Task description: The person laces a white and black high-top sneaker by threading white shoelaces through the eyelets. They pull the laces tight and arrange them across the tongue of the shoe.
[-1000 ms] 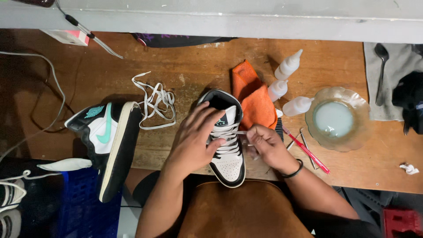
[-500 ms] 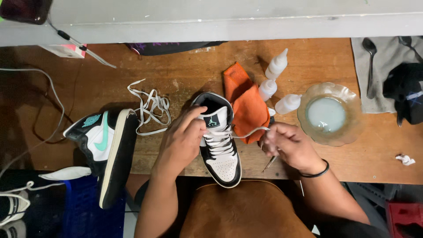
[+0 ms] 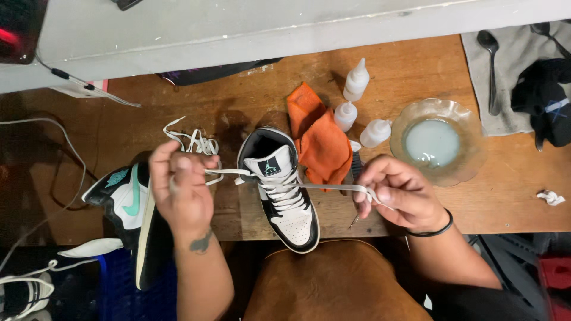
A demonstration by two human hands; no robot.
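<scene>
Two hands pull a flat white shoelace (image 3: 324,186) out to either side of a black-and-white high-top sneaker (image 3: 282,187) standing on the worn wooden table (image 3: 250,104). Left hand (image 3: 180,187) is closed around one lace end; right hand (image 3: 397,193) pinches the other, fingers curled, beside a crumpled orange cloth (image 3: 318,142).

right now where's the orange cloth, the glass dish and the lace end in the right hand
orange cloth (image 3: 321,142), head view, middle of the folded fabric
glass dish (image 3: 470,156), head view, bare scalloped rim on its right side
lace end (image 3: 333,186), head view, flat stretch between shoe and right hand (image 3: 399,195)
</scene>
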